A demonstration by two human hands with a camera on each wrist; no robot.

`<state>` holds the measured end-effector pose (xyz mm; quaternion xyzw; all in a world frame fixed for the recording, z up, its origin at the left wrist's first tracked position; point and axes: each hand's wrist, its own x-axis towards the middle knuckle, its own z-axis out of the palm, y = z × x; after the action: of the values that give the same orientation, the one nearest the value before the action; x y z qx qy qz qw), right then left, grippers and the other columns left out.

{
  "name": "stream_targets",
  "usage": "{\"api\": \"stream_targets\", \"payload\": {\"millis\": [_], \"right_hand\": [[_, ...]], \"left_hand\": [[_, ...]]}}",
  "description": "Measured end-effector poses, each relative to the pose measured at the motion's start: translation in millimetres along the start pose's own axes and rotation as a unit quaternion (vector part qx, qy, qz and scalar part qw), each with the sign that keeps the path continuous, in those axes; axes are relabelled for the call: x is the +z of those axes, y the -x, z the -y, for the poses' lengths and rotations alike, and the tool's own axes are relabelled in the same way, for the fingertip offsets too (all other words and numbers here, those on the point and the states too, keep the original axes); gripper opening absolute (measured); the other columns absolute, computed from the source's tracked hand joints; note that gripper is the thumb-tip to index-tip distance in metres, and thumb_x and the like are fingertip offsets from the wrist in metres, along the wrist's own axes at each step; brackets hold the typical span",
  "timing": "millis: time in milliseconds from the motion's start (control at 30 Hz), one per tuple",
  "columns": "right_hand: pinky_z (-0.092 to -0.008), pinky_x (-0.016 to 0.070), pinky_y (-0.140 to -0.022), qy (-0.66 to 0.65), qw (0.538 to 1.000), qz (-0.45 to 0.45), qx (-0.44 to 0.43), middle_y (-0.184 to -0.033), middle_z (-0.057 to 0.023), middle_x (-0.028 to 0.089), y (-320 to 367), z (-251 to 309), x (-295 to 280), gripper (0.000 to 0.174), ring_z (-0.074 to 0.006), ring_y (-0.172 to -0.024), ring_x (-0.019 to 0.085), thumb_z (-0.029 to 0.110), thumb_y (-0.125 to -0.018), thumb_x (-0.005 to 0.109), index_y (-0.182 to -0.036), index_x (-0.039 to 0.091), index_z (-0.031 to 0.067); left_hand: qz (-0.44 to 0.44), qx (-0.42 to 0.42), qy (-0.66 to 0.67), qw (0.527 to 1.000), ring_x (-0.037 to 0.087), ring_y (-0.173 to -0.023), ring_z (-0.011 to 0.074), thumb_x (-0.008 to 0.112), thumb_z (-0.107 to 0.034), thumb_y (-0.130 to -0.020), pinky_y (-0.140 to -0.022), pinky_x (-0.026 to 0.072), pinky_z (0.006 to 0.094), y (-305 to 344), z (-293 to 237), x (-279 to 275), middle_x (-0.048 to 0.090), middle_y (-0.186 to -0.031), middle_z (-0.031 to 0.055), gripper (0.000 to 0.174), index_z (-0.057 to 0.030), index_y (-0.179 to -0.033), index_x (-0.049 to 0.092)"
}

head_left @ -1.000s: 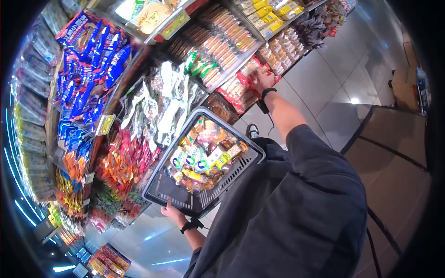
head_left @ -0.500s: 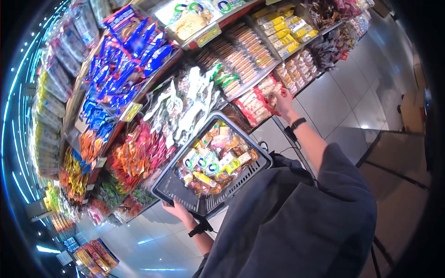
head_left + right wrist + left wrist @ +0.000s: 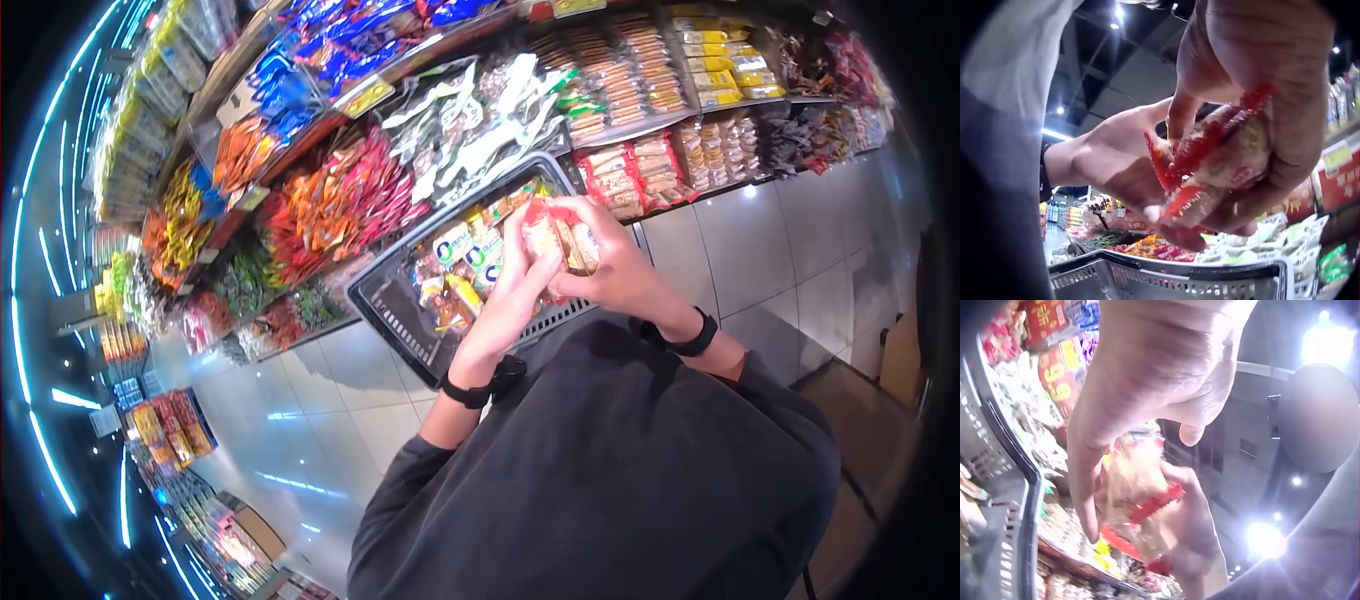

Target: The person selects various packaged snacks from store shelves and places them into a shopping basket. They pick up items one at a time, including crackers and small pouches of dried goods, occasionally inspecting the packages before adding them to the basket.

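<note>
**Red-trimmed packets (image 3: 582, 245) held over a basket (image 3: 384, 305)**

My right grip (image 3: 622, 270) is closed around the clear, red-trimmed packets. My left grip (image 3: 508, 300) is loose, its fingers extended and touching them from the other side. Just below, the dark basket holds mixed wrapped snacks (image 3: 455, 250), with a bare slatted part at one end. Bagged sweets (image 3: 335, 205) fill the shelves alongside.

Your loose cloth top (image 3: 600, 460): plain charcoal. Your slim wristbands (image 3: 697, 335): black. Your small clear plastic packets (image 3: 1229, 147): red-edged, cream contents. Your rectangular slotted plastic basket (image 3: 388, 308): dark grey. Glossy blue sachets (image 3: 345, 45). Crumpled clear bags (image 3: 510, 115): white-streaked. Slender orange-and-pink packets (image 3: 320, 222). Oblong yellow-and-white packs (image 3: 712, 80). Square floor tiles (image 3: 755, 245): pale grey, dark-lined.
</note>
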<state>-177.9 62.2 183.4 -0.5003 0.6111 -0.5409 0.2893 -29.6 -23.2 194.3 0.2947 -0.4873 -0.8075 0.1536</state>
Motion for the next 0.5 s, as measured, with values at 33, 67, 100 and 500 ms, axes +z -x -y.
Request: {"api": "stream_targets", "payload": {"millis": [33,67,100,500], "right_hand": [[-0.0372,0.0433,-0.096,-0.001,1.0,0.005,0.001,-0.12,-0.0166,0.054,1,8,2,0.063,-0.0275,-0.111,0.055,0.017,-0.073,0.078,-0.127,0.049,0.0043],[-0.0375,0.0435,-0.095,-0.012,0.999,0.006,0.041,-0.119,-0.0162,0.054,0,20,-1,0.061,-0.0279,-0.11,0.055,0.016,-0.074,0.077,-0.127,0.049,0.0048],[-0.0378,0.0438,-0.094,-0.02,0.997,0.006,0.081,-0.118,-0.0158,0.054,-2,30,-4,0.059,-0.0283,-0.11,0.055,0.015,-0.075,0.076,-0.127,0.05,0.0052],[-0.027,0.0457,-0.09,-0.269,0.949,0.049,0.156,-0.112,-0.0039,0.059,-10,33,-18,0.041,-0.0087,-0.103,0.056,0.01,-0.09,0.065,-0.126,0.048,0.0048]], "left_hand": [[-0.017,0.022,-0.002,1.0,0.046,-0.12,0.0175,0.053,-0.024,-0.099,-0.099,0.0412,0.0313,-5,9,-1,0.042,-0.136,0.0116,0.061,-0.0091,-0.149,0.021],[-0.028,-0.002,0.027,0.999,0.047,-0.12,0.0169,0.052,-0.023,-0.099,-0.098,0.0415,0.0309,-6,7,-1,0.044,-0.135,0.0108,0.057,-0.0081,-0.147,0.024],[-0.037,-0.025,0.057,0.997,0.048,-0.119,0.0163,0.052,-0.023,-0.1,-0.098,0.0418,0.0305,-5,3,-1,0.045,-0.134,0.01,0.053,-0.0072,-0.145,0.028],[-0.025,0.013,0.154,0.988,0.052,-0.114,0.0108,0.044,-0.024,-0.102,-0.094,0.0461,0.0258,9,-39,20,0.048,-0.136,0.0073,0.053,-0.0049,-0.149,0.027]]}}
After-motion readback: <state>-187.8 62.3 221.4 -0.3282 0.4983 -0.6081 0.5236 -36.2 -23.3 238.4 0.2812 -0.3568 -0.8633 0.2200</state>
